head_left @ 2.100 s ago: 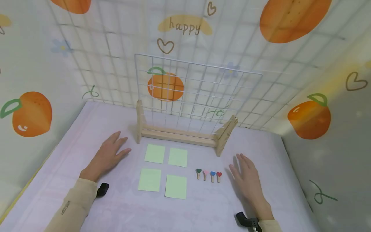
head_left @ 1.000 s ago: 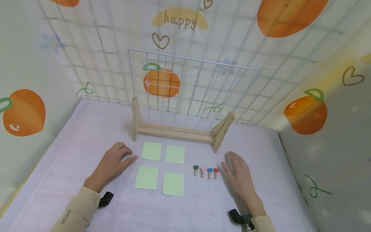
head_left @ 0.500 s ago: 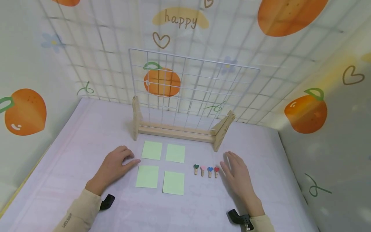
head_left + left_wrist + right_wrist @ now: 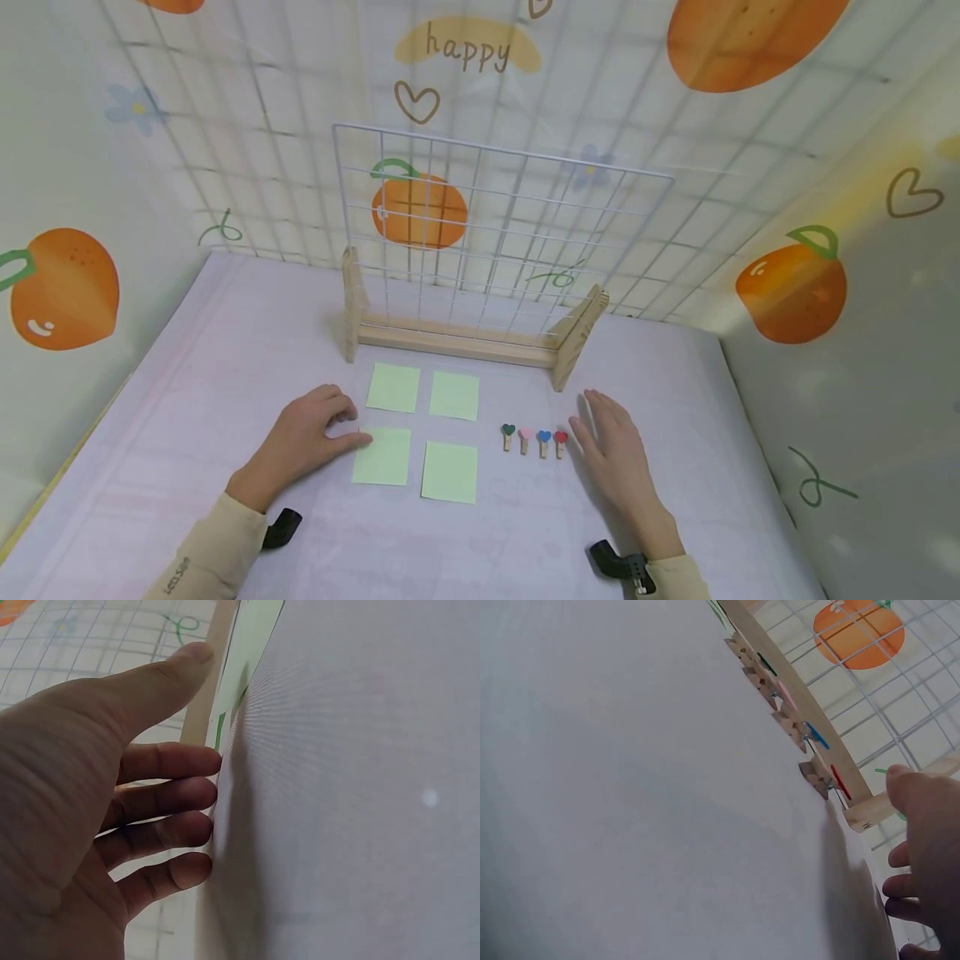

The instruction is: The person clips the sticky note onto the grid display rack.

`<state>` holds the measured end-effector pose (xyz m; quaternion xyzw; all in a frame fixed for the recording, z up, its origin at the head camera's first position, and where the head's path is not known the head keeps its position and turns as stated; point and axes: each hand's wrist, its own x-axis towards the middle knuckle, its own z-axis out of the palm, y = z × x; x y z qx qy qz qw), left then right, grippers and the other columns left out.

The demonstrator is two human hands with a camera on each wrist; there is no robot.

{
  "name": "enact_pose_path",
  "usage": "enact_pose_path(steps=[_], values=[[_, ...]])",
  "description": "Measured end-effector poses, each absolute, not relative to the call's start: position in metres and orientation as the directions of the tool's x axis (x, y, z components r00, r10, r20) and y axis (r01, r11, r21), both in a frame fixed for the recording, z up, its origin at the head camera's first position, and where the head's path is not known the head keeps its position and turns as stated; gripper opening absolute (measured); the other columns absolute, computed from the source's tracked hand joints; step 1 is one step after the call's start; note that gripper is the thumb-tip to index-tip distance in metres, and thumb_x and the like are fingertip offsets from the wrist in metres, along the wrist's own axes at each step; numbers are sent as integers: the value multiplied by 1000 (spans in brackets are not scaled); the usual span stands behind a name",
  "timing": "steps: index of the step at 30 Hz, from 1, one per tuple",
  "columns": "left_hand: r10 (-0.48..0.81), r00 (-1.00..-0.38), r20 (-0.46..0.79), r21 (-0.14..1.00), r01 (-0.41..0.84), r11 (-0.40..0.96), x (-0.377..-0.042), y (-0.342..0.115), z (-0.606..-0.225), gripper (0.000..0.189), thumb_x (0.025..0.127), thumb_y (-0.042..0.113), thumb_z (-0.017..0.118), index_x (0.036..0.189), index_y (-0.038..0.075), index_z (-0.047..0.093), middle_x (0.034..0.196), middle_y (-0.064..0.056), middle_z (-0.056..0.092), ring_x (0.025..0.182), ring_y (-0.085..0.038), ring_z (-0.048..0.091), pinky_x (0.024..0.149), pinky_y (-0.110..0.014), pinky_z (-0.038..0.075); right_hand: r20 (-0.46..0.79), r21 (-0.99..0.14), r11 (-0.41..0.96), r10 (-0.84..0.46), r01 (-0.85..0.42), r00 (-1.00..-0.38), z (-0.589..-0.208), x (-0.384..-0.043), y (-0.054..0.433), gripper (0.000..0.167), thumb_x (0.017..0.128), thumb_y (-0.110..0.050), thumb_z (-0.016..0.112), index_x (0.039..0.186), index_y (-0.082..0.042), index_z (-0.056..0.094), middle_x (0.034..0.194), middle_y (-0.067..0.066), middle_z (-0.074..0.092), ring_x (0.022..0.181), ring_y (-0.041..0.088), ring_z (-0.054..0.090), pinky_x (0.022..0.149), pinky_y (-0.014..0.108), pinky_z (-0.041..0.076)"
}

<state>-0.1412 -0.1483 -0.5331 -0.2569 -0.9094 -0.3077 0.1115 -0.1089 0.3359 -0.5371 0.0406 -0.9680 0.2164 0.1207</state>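
We've got the left hand loosely bent and gripping nothing, thumb over the upper corner of the lower-left green note, though we can't tell if it's touching. The right hand is relaxed too, holding nothing, fingers just beside the red-heart clip. Pink, blue and dark green heart clips line up left of that, then the other three green notes. Behind, a wooden stand holds the wire grid. We see a good stretch of surface between each hand and its side edge.
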Motion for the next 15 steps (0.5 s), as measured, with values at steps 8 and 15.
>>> enact_pose_path(steps=[8, 15], values=[[448, -812, 375, 489, 584, 648, -139, -149, -537, 42, 70, 38, 99, 90, 16, 69, 87, 6, 62, 81, -10, 58, 73, -29, 52, 244, -411, 902, -30, -131, -969, -537, -108, 335, 62, 107, -38, 61, 155, -1, 47, 157, 25, 48, 148, 46, 40, 119, 66, 30], [473, -799, 371, 482, 601, 637, -139, -145, -535, 43, 68, 36, 100, 89, 16, 68, 85, 6, 60, 80, -9, 57, 72, -28, 51, 271, -415, 897, -37, -152, -962, -536, -109, 335, 59, 106, -35, 63, 152, 1, 50, 155, 26, 50, 146, 46, 42, 118, 67, 31]])
